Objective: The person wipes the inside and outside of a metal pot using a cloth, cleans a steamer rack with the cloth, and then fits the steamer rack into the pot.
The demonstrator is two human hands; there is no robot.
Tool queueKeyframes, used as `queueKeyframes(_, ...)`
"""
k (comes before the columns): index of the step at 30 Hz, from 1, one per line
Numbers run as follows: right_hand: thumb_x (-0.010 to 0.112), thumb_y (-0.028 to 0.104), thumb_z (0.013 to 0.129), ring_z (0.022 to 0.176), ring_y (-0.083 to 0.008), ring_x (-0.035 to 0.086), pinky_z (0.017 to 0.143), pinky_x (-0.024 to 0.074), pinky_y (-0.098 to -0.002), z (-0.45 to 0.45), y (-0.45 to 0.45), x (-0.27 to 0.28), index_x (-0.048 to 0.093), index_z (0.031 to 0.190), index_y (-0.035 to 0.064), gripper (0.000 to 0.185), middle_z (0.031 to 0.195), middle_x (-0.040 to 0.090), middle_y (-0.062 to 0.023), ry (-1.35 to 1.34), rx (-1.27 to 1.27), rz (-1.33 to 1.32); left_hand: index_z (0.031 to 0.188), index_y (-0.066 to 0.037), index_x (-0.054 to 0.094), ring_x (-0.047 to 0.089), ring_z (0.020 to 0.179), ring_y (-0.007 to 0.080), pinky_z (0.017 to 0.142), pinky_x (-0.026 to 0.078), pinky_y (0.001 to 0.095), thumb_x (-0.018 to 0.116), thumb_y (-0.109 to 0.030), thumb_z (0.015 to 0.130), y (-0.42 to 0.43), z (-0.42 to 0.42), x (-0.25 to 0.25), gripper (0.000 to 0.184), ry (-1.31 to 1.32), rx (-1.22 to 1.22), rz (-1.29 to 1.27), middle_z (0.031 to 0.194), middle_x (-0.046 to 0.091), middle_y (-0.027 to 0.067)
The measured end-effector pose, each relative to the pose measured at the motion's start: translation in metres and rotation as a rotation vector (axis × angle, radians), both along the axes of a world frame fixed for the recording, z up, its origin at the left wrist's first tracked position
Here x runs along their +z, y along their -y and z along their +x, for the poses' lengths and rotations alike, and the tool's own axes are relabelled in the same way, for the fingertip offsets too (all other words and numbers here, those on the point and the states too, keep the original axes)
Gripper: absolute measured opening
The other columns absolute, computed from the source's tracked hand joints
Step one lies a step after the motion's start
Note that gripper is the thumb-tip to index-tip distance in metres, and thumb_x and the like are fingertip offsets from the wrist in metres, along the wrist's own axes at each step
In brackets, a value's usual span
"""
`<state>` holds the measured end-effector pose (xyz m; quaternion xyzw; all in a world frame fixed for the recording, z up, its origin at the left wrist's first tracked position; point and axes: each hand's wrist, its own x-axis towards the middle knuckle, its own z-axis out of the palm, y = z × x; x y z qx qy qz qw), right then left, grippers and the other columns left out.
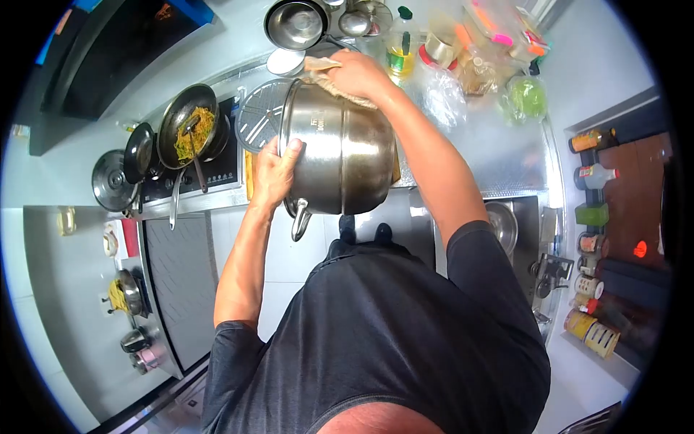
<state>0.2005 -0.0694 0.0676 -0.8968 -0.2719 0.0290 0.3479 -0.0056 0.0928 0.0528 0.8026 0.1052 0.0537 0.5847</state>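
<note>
A large steel pot (343,155) lies tilted on its side in front of my body, its rim facing left and a looped handle (301,220) hanging at its lower edge. My left hand (277,172) grips the rim, thumb on the outer wall. At the pot's far side my right hand (354,75) presses a beige cloth (329,81) against the steel. Beside the rim, to the left, is a round perforated steel plate (260,116). The inside of the pot is hidden.
On the stove (224,170) at left sits a wok (170,130) with noodles and a spatula. Pans (296,25), an oil bottle (401,47) and plastic bags (442,98) stand at the back. A sink (524,249) is at right.
</note>
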Motion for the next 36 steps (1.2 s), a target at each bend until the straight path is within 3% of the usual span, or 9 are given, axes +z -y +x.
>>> queueKeyframes(6,0.052,0.04,0.087,0.109,-0.0372,0.061,0.091,0.048,-0.0455,0.009,-0.002,-0.015,0.067,0.114,0.0135,0.041,0.116,0.066,-0.0179,-0.047,-0.01,-0.099,0.103,0.0,0.064,0.053,0.077,0.0075,0.07,0.046,0.0259,0.054,-0.039,0.101,-0.013,-0.007,-0.022,0.04,0.069,0.035,-0.245,0.084,0.062,-0.0012)
queueKeyframes(8,0.051,0.034,0.086,0.108,-0.0385,0.061,0.092,0.0471,-0.0469,-0.013,-0.007,-0.003,0.066,0.117,0.0145,0.04,0.114,0.066,-0.0179,-0.001,-0.043,-0.022,0.101,-0.002,0.063,0.048,0.074,0.0061,0.066,0.042,0.0247,0.05,-0.039,0.102,-0.024,-0.014,-0.025,0.039,-0.004,-0.018,-0.045,0.081,0.058,-0.004)
queueKeyframes(10,0.05,0.032,0.085,0.105,-0.04,0.061,0.091,0.0466,-0.0484,-0.036,-0.014,0.011,0.064,0.119,0.0148,0.04,0.112,0.067,-0.0183,0.006,-0.024,-0.021,0.097,-0.004,0.062,0.044,0.072,0.0054,0.063,0.039,0.0244,0.047,-0.041,0.103,-0.018,-0.018,-0.024,0.041,0.068,-0.008,-0.134,0.079,0.054,-0.0055)
queueKeyframes(14,0.053,0.031,0.084,0.103,-0.0404,0.062,0.09,0.047,-0.0475,-0.061,-0.027,0.02,0.064,0.121,0.0163,0.041,0.111,0.067,-0.0189,0.048,0.046,0.006,0.107,-0.002,0.064,0.052,0.08,0.0078,0.071,0.045,0.0263,0.051,-0.04,0.102,-0.018,-0.023,-0.018,0.041,0.076,-0.065,-0.09,0.086,0.061,-0.0018)
queueKeyframes(16,0.06,0.03,0.084,0.101,-0.0356,0.064,0.088,0.0492,-0.0382,-0.069,-0.029,0.023,0.063,0.123,0.0148,0.042,0.109,0.069,-0.0162,0.064,0.06,0.066,0.114,0.0,0.063,0.057,0.088,0.0094,0.078,0.048,0.0273,0.053,-0.038,0.101,-0.015,-0.025,-0.02,0.042,0.09,-0.11,-0.265,0.095,0.066,0.0018)
queueKeyframes(17,0.062,0.024,0.085,0.1,-0.0284,0.066,0.089,0.0486,-0.033,-0.069,-0.028,0.02,0.064,0.121,0.0102,0.039,0.11,0.07,-0.0134,0.0,0.06,0.102,0.115,0.001,0.063,0.058,0.09,0.01,0.08,0.049,0.0281,0.055,-0.036,0.1,-0.015,-0.029,-0.019,0.041,0.099,-0.122,-0.283,0.099,0.067,0.0038)
queueKeyframes(21,0.058,0.012,0.088,0.108,-0.0157,0.06,0.095,0.044,-0.0277,-0.064,-0.026,0.017,0.063,0.118,-0.0014,0.032,0.12,0.064,-0.0063,-0.133,0.148,0.282,0.113,0.002,0.063,0.059,0.088,0.011,0.08,0.049,0.0286,0.059,-0.032,0.098,-0.013,-0.035,-0.015,0.037,0.088,-0.173,-0.376,0.097,0.068,0.0048)
queueKeyframes(30,0.06,0.014,0.091,0.109,-0.0144,0.058,0.097,0.0433,-0.027,-0.072,-0.025,0.019,0.061,0.12,-0.0024,0.034,0.122,0.062,-0.0061,-0.188,0.074,0.319,0.111,0.003,0.063,0.06,0.089,0.0119,0.079,0.049,0.0289,0.06,-0.035,0.098,-0.015,-0.038,-0.037,0.04,0.097,-0.214,-0.475,0.095,0.069,0.0073)
queueKeyframes(36,0.063,0.013,0.091,0.107,-0.0123,0.058,0.094,0.0451,-0.0265,-0.075,-0.024,0.019,0.062,0.121,-0.0011,0.033,0.12,0.062,-0.0048,-0.21,0.08,0.351,0.112,0.003,0.064,0.06,0.091,0.0124,0.081,0.049,0.0288,0.06,-0.037,0.098,-0.015,-0.042,-0.023,0.042,0.094,-0.2,-0.391,0.097,0.07,0.0068)
